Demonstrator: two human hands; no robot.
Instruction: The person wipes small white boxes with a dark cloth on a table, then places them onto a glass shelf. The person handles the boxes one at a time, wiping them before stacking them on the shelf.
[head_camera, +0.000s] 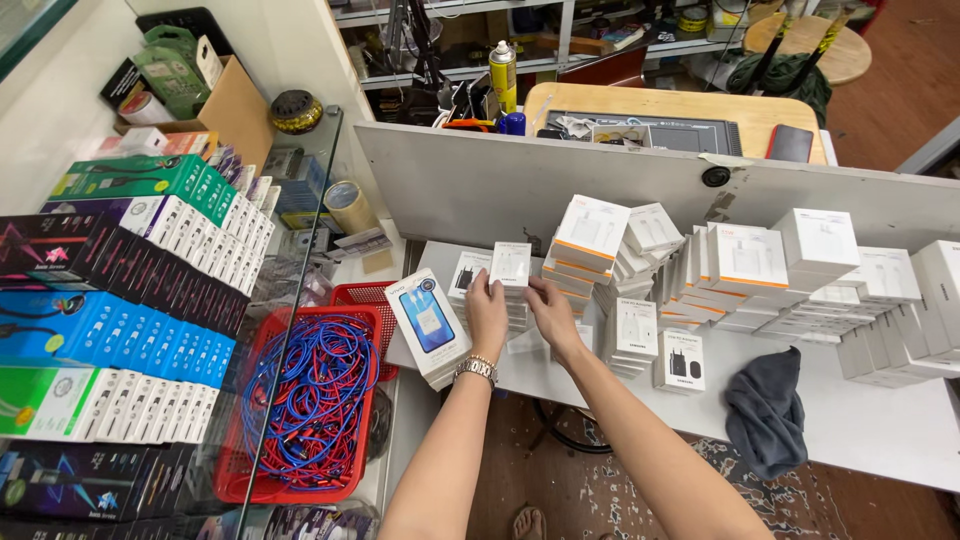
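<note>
White box (511, 264) (both hands (487, 312) holding).

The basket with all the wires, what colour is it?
Red basket, holding blue and red cables; the head view shows it.

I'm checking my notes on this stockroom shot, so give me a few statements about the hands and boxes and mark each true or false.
1. Both hands hold the same small white box. True: left hand and right hand grip it above a stack.
2. The red basket holds blue cables. True.
3. The dark grey cloth lies inside the basket. False: it lies on the white table.
4. The wristwatch is on the right wrist. False: on the left wrist.
</note>
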